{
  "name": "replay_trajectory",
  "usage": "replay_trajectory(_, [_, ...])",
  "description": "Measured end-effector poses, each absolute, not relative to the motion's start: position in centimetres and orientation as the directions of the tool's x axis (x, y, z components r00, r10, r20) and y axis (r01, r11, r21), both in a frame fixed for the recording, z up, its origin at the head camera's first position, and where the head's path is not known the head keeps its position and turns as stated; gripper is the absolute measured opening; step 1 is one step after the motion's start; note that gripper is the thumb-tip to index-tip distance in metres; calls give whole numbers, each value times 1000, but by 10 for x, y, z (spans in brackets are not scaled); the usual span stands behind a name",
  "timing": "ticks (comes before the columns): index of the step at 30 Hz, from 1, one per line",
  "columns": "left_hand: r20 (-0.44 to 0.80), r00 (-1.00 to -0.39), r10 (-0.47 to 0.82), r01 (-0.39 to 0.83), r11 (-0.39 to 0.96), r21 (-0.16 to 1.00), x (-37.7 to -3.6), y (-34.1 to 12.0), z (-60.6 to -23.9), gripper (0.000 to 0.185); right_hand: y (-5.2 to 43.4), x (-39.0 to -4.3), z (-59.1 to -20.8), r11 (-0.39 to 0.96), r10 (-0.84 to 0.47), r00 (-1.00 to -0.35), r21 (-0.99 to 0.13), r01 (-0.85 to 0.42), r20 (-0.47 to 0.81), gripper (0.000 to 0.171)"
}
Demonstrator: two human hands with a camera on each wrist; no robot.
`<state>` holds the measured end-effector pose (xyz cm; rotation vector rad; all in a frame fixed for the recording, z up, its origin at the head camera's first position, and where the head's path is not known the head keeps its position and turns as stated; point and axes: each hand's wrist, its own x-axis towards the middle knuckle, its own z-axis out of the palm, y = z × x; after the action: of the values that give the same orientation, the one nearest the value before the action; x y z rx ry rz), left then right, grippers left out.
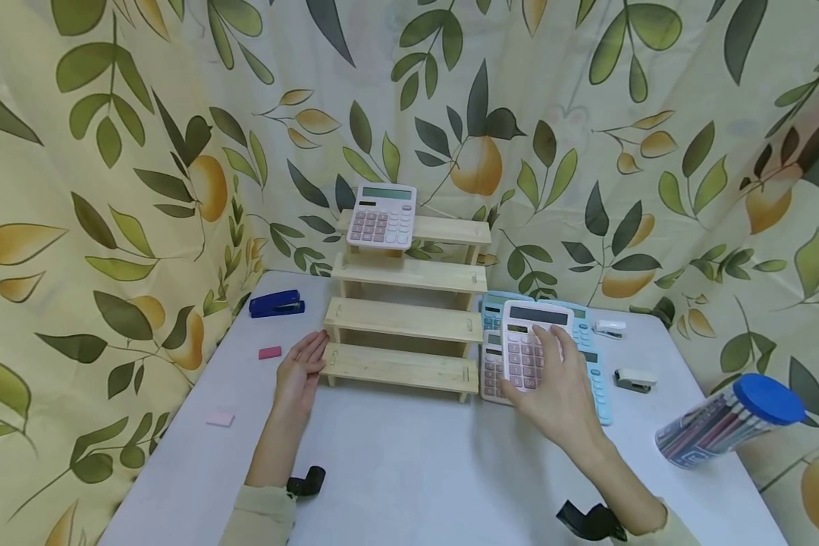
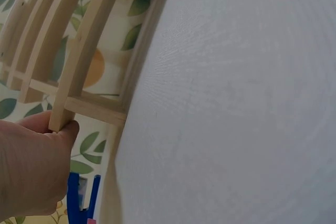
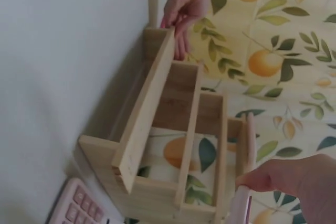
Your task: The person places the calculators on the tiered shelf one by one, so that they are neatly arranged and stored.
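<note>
My left hand (image 1: pixel 299 373) pinches the left end of the lowest board of a stepped wooden shelf (image 1: pixel 403 318), with thumb and fingers at its edge in the left wrist view. My right hand (image 1: pixel 558 387) holds a white calculator (image 1: pixel 522 356) with pink keys by its sides, face up over other calculators. Under it show another pink-keyed calculator (image 1: pixel 491 368) and blue calculators (image 1: pixel 597 390), partly covered. On the shelf's top step, a pink-and-white calculator (image 1: pixel 382 216) leans back, its display at the top.
Left of the shelf lie a blue stapler (image 1: pixel 276 303), a red eraser (image 1: pixel 269 353) and a pale pink block (image 1: pixel 220 418). To the right are two small white staplers (image 1: pixel 635 380) and a blue-lidded tub of pencils (image 1: pixel 723 425). A leaf-patterned curtain (image 1: pixel 280 136) hangs behind.
</note>
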<state>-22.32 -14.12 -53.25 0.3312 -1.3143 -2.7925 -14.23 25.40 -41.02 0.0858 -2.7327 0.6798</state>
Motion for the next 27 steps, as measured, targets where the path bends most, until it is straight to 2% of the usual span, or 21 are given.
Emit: replay_trajectory(27, [-213, -969, -125, -81, -653, 753, -223, -141, -532, 70, 247, -175, -372, 888, -36, -917, -408, -212, 397, 95])
